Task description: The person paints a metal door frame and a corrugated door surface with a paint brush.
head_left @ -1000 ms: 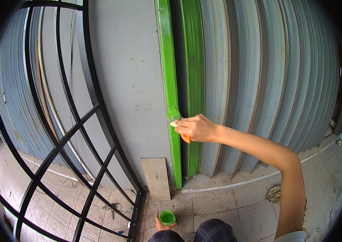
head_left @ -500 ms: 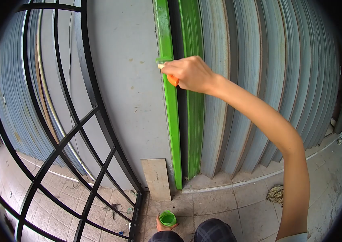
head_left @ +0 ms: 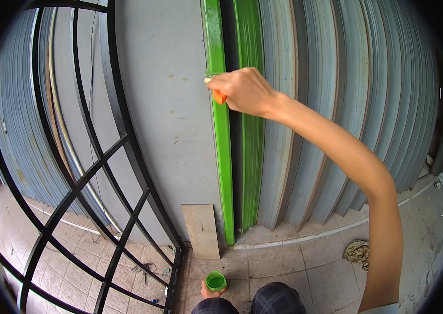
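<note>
My right hand (head_left: 247, 91) is closed around a paintbrush (head_left: 220, 97) with an orange handle. Its bristle end, smeared green, lies against the upper part of a bright green metal post (head_left: 223, 172). Low in the view, my left hand (head_left: 210, 291) wraps round a small open jar of green paint (head_left: 215, 281), held upright near my knees. Right of the post, past a dark gap, stands a green-painted folding door panel (head_left: 251, 157).
Unpainted grey corrugated panels (head_left: 315, 115) continue to the right. A black metal grille (head_left: 77, 186) stands at left before a grey wall (head_left: 164, 104). A board (head_left: 200, 230) leans at the wall's foot. A crumpled rag (head_left: 357, 253) lies on the tiled floor (head_left: 279, 267).
My right hand has moved slightly up along the post with the brush. The left hand and the paint jar appear almost unmoved.
</note>
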{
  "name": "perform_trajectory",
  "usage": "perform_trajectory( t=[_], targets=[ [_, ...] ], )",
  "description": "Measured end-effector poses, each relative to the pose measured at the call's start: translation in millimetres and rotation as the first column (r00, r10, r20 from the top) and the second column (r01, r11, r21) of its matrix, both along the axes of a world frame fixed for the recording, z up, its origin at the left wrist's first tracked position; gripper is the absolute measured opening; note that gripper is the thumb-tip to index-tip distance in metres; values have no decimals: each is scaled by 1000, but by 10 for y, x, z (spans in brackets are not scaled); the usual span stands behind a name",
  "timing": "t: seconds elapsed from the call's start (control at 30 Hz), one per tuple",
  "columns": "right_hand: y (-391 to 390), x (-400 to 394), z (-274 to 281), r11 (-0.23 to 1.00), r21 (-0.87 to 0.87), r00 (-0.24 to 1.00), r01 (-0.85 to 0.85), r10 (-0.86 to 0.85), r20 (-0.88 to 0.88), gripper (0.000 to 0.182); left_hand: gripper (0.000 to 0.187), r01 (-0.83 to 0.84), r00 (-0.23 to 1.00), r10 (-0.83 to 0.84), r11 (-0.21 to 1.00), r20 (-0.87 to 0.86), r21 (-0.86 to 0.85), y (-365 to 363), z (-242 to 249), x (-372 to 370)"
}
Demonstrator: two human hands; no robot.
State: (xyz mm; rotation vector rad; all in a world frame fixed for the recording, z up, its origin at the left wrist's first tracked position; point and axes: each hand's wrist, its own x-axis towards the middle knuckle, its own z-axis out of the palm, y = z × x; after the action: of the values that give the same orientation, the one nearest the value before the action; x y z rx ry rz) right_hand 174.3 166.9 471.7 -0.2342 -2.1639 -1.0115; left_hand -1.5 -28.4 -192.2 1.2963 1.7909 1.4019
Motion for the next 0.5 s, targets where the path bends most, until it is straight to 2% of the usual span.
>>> perform_trajectory(
  t=[0.07, 0.13, 0.17, 0.2, 0.27, 0.3, 0.4, 0.5],
  targets=[
    [-49, -32, 188, 991, 120, 997, 68, -63, -47, 13, 86, -1, 1000, 1, 1000, 2, -16, 20, -5, 9],
    [2, -64, -47, 993, 110, 998, 50, -52, 18, 6, 85, -1, 1000, 1, 999, 0, -39, 17, 82, 0],
    [40, -83, -239, 993, 106, 997, 42, -48, 53, 10, 85, 1, 1000, -1, 999, -1, -53, 30, 151, -1],
    [144, -100, -529, 985, 152, 989, 77, -94, 110, 25, 85, 6, 1000, -6, 998, 0, -68, 42, 220, 5],
    [137, -105, -1010, 986, 165, 981, 39, -70, 182, 27, 84, 8, 999, -7, 1000, -38, 21, 147, 278, -27],
    [142, -103, -1197, 990, 136, 977, 48, -75, 202, 24, 83, 8, 998, -4, 998, -56, 66, 203, 323, -32],
    [-87, -77, -1535, 974, -208, 948, 89, -19, 319, 9, 84, 39, 998, -36, 998, -52, 56, 315, 954, -73],
    [-99, -57, -1201, 939, -332, 952, 89, 18, 307, 16, 84, 77, 993, -65, 989, -97, 126, 472, 1558, -162]
  ],
)
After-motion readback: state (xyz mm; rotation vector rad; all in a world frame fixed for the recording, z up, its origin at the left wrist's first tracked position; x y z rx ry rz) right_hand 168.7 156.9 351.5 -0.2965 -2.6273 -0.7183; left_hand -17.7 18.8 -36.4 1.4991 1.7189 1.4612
